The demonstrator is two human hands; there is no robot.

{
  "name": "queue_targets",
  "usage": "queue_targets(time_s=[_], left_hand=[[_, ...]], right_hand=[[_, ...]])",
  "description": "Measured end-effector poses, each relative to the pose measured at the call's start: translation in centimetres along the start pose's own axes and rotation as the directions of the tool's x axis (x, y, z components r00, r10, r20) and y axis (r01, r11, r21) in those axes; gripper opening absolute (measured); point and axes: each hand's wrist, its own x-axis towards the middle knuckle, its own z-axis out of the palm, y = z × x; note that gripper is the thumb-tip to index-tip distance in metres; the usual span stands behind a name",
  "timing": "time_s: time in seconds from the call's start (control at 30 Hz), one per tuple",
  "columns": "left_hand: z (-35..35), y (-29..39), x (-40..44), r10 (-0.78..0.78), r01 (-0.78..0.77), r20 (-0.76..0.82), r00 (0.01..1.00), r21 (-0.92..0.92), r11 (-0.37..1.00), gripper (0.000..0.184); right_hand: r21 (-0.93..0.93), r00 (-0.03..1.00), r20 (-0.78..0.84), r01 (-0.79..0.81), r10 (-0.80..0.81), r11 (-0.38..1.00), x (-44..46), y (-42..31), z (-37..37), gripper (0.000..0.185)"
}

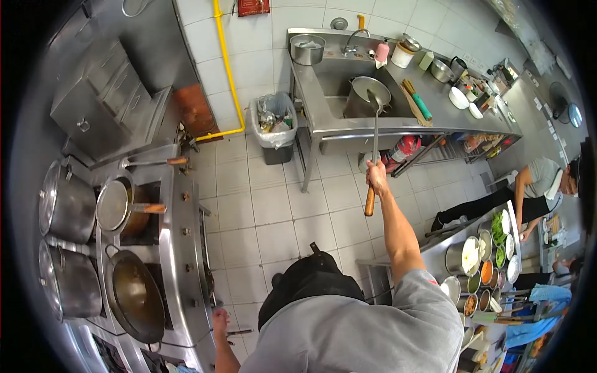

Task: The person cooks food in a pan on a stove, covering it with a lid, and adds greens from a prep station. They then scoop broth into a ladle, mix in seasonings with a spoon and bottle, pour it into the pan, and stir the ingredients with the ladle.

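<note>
My right hand point(377, 177) is stretched forward, closed around the handle of a long ladle point(376, 137) with a wooden grip. The ladle's bowl end reaches into a deep metal pot point(357, 105) standing in the sink point(333, 87); its contents are hard to make out. Low beside the stove's front edge, my left hand point(221, 320) has its fingers curled, and whatever it may hold is hidden. A large wok point(134, 298) rests on the stove point(177, 248) left of that hand. Behind the wok is a strainer point(113, 205) with a wooden handle, lying across a pot.
Two lidded stockpots point(68, 205) line the stove's far left. A lined bin point(273, 121) stands left of the sink. To the right, a prep counter point(429, 270) carries several containers of food; a co-worker point(538, 180) bends over it. Bowls point(459, 97) sit along the back counter.
</note>
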Motion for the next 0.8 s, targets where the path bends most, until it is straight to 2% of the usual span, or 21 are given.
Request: queue_targets(time_s=[0.13, 0.27, 0.3, 0.37, 0.4, 0.43, 0.47, 0.5, 0.57, 0.67, 0.7, 0.73, 0.77, 0.8], left_hand=[[4.6, 9.0, 1.9, 0.117, -0.116, -0.041, 0.992, 0.033, 0.993, 0.012], [10.3, 11.4, 1.7, 0.141, -0.138, -0.090, 0.986, 0.040, 0.990, 0.012], [11.4, 10.1, 2.3, 0.048, -0.043, -0.112, 0.993, 0.048, 0.998, 0.013], [15.6, 9.6, 0.2, -0.025, 0.031, -0.096, 0.995, 0.054, 0.998, 0.014], [17.8, 8.8, -0.7, -0.056, 0.059, -0.057, 0.997, 0.042, 0.997, 0.015], [19.9, 7.9, -1.2, -0.084, 0.085, -0.020, 0.996, 0.031, 0.996, 0.016], [22.3, 7.4, -1.5, -0.141, 0.140, 0.035, 0.989, 0.025, 0.990, 0.018], [25.1, 7.2, -2.5, -0.081, 0.075, 0.067, 0.994, 0.081, 0.994, 0.022], [30.1, 8.6, -4.0, -0.132, 0.102, 0.141, 0.981, 0.205, 0.973, 0.036], [33.2, 9.9, -4.3, 0.062, -0.153, 0.224, 0.973, 0.414, 0.897, 0.043], [33.1, 10.3, -4.9, 0.145, -0.313, 0.319, 0.937, 0.578, 0.753, 0.047], [33.9, 12.3, -6.1, 0.074, -0.216, 0.313, 0.947, 0.450, 0.867, 0.047], [36.6, 18.4, -9.0, 0.004, -0.107, 0.320, 0.948, 0.303, 0.947, 0.048], [38.1, 21.9, -10.3, -0.044, -0.045, 0.349, 0.936, 0.244, 0.969, 0.049]], right_hand=[[-0.066, 0.994, 0.026, -0.105, 0.107, 0.992, 7.1, 2.1, 0.6, 0.013], [-0.071, 0.994, -0.024, 0.100, -0.102, 0.992, 18.4, -1.8, 1.5, 0.013], [-0.177, 0.979, -0.020, 0.197, -0.204, 0.964, 22.8, -2.6, 1.0, 0.015], [-0.200, 0.961, 0.013, 0.274, -0.278, 0.941, 30.0, -7.2, 0.8, 0.020], [-0.300, 0.935, 0.029, 0.346, -0.354, 0.889, 37.5, -6.3, 0.0, 0.021], [-0.298, 0.957, -0.010, 0.273, -0.289, 0.915, 39.9, -9.1, 0.5, 0.023], [-0.381, 0.983, 0.025, 0.176, -0.181, 0.908, 38.1, -14.6, 1.2, 0.029], [-0.481, 0.967, 0.012, 0.229, -0.255, 0.846, 41.1, -15.4, 1.3, 0.033], [-0.603, 0.938, 0.013, 0.283, -0.345, 0.746, 44.7, -16.3, 1.7, 0.039], [-0.676, 0.926, 0.049, 0.306, -0.373, 0.671, 45.3, -17.1, 0.9, 0.043], [-0.694, 0.929, 0.080, 0.311, -0.361, 0.649, 44.9, -16.3, 0.0, 0.044], [-0.711, 0.930, 0.110, 0.321, -0.351, 0.626, 44.4, -15.5, -0.9, 0.046], [-0.715, 0.895, 0.120, 0.378, -0.429, 0.588, 43.8, -13.5, -1.6, 0.041], [-0.720, 0.854, 0.131, 0.432, -0.504, 0.543, 43.6, -11.9, -2.1, 0.037]])
